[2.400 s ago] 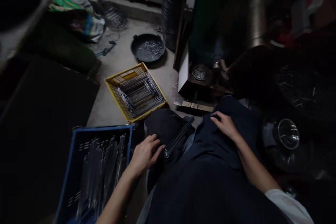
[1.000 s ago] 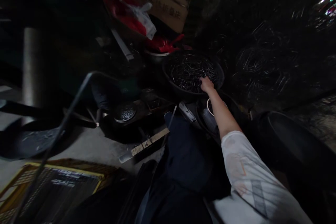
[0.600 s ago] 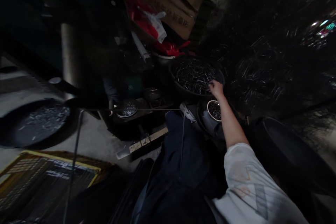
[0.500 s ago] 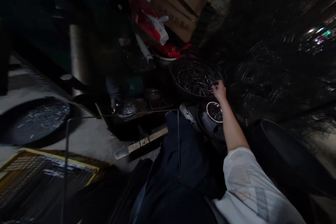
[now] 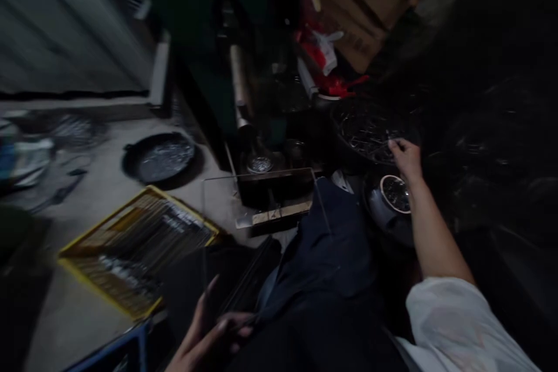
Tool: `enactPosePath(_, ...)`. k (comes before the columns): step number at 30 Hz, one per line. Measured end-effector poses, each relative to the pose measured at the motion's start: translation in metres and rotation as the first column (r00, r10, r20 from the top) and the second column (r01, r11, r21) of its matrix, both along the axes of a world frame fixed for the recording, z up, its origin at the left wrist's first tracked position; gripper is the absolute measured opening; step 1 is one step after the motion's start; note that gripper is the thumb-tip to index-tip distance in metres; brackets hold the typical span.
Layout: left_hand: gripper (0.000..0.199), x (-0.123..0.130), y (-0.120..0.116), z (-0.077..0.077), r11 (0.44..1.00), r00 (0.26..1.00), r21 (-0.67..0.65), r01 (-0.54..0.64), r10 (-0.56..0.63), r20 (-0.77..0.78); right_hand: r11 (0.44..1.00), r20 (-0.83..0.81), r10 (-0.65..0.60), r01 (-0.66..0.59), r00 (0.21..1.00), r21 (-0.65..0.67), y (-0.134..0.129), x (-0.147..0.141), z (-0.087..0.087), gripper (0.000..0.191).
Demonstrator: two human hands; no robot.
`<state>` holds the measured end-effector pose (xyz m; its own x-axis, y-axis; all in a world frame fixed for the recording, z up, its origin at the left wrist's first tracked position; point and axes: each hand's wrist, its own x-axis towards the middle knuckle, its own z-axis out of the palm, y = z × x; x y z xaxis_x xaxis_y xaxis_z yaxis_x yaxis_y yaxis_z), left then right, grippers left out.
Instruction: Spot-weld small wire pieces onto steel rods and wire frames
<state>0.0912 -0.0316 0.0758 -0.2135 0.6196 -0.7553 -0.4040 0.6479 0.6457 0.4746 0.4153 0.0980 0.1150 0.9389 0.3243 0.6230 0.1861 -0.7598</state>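
Note:
My right hand (image 5: pixel 406 154) is at the right rim of a dark round tub (image 5: pixel 342 133) of thin metal pieces. Its thumb and fingers are pinched together on something too small and blurred to name. Below it stands a pot (image 5: pixel 383 209) with a pale-rimmed opening and metal bits inside. Low in the view, my left hand (image 5: pixel 215 325) has its thumb and index finger apart, beside long dark rods (image 5: pixel 250 273) lying by my lap. A thin bent wire (image 5: pixel 261 174) spans the view in front of my knees; where it ends is unclear.
A yellow crate (image 5: pixel 104 222) of rods lies at the left, with a black pan (image 5: pixel 161 158) of metal pieces behind it. Ahead stands a dark green machine (image 5: pixel 196 17) with a small dish (image 5: pixel 260 164) of bits. Cardboard (image 5: pixel 353 40) and a red bag (image 5: pixel 333 86) lie beyond the tub.
The view has swung left, so things sit further right. My left hand has come in from below. My right hand remains at the tub, its spread fingers now drawn together.

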Motion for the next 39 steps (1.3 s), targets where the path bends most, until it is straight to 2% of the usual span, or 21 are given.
enactPosePath(1,0.095,0.002,0.001,-0.001,0.999,0.999,0.052,-0.012,0.01,0.039,0.993,-0.058,0.114,-0.116,0.992,-0.029,-0.015,-0.023,0.0,0.036)
enactPosePath(3,0.095,0.004,0.002,-0.008,0.99,0.993,0.136,-0.034,0.019,0.113,0.938,-0.216,0.307,-0.333,0.927,-0.094,-0.053,-0.076,-0.007,0.033)
enactPosePath(5,0.095,0.007,0.001,-0.02,0.98,0.985,0.192,-0.047,0.013,0.172,0.855,-0.424,0.383,-0.488,0.821,-0.173,-0.092,-0.13,-0.023,0.033)
enactPosePath(8,0.099,0.016,-0.002,-0.04,0.967,0.97,0.25,-0.053,-0.01,0.242,0.706,-0.681,0.234,-0.603,0.694,-0.372,-0.13,-0.2,-0.056,0.034)
enactPosePath(10,0.101,0.024,-0.004,-0.053,0.957,0.958,0.285,-0.047,-0.037,0.284,0.647,-0.739,0.094,-0.605,0.668,-0.464,-0.138,-0.233,-0.076,0.029)
enactPosePath(11,0.102,0.028,-0.005,-0.058,0.952,0.953,0.302,-0.036,-0.058,0.298,0.64,-0.748,0.035,-0.589,0.663,-0.493,-0.138,-0.244,-0.084,0.027)
enactPosePath(15,0.103,0.038,-0.007,-0.073,0.928,0.943,0.372,0.007,-0.13,0.306,0.669,-0.769,-0.099,-0.53,0.632,-0.521,-0.133,-0.271,-0.1,0.02)
enactPosePath(19,0.105,0.039,-0.009,-0.084,0.925,0.935,0.379,-0.041,-0.098,0.341,0.745,-0.796,-0.107,-0.483,0.595,-0.461,-0.137,-0.286,-0.103,0.028)
enactPosePath(23,0.107,0.038,-0.01,-0.092,0.924,0.933,0.376,-0.065,-0.077,0.351,0.822,-0.762,-0.112,-0.372,0.637,-0.432,-0.139,-0.3,-0.105,0.038)
enactPosePath(27,0.107,0.039,-0.008,-0.095,0.903,0.931,0.422,-0.086,-0.077,0.356,0.87,-0.724,-0.098,-0.295,0.683,-0.396,-0.133,-0.308,-0.105,0.038)
enactPosePath(33,0.104,0.041,-0.001,-0.091,0.874,0.92,0.476,-0.095,-0.105,0.378,0.898,-0.69,-0.066,-0.258,0.721,-0.356,-0.125,-0.309,-0.097,0.04)
enactPosePath(39,0.1,0.045,0.003,-0.092,0.876,0.925,0.472,-0.097,-0.096,0.369,0.904,-0.699,0.001,-0.299,0.715,-0.305,-0.117,-0.306,-0.083,0.042)
